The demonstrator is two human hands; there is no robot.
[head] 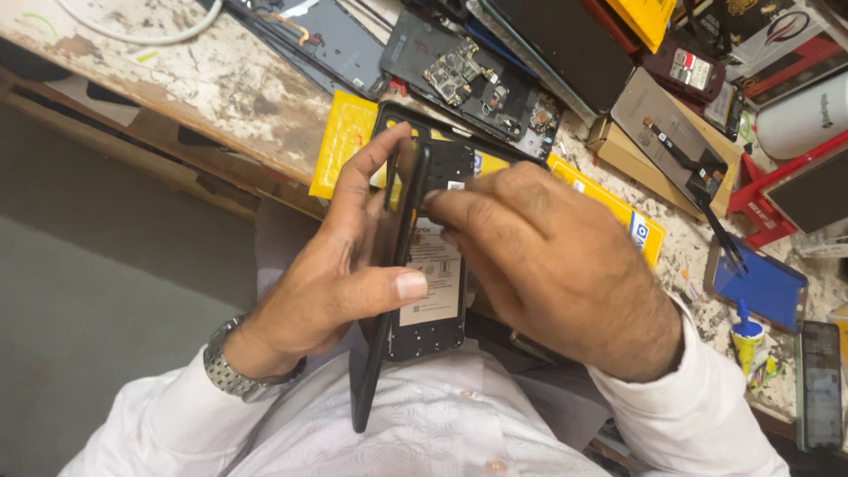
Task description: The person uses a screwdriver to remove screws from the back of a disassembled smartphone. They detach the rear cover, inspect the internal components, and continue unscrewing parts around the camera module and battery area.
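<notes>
Left hand (340,265) clamping opened phone (430,256) by edges above lap, steadying it, thumb across battery. Right hand (552,256) pinching at upper board, fingertips together. Spare parts crowding desk (230,84) beyond.

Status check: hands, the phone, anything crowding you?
Left hand grips opened phone by its edge. Right hand pinches at its top. Phone parts clutter bench behind.

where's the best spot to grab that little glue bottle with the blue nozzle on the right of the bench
Probably the glue bottle is best pinched across its round yellow-white body, coming from above or from the near bench edge. The blue nozzle tapers too thin to hold firmly. A blue phone panel lies beside the nozzle end and a dark phone sits to its right, so those sides look crowded.
</notes>
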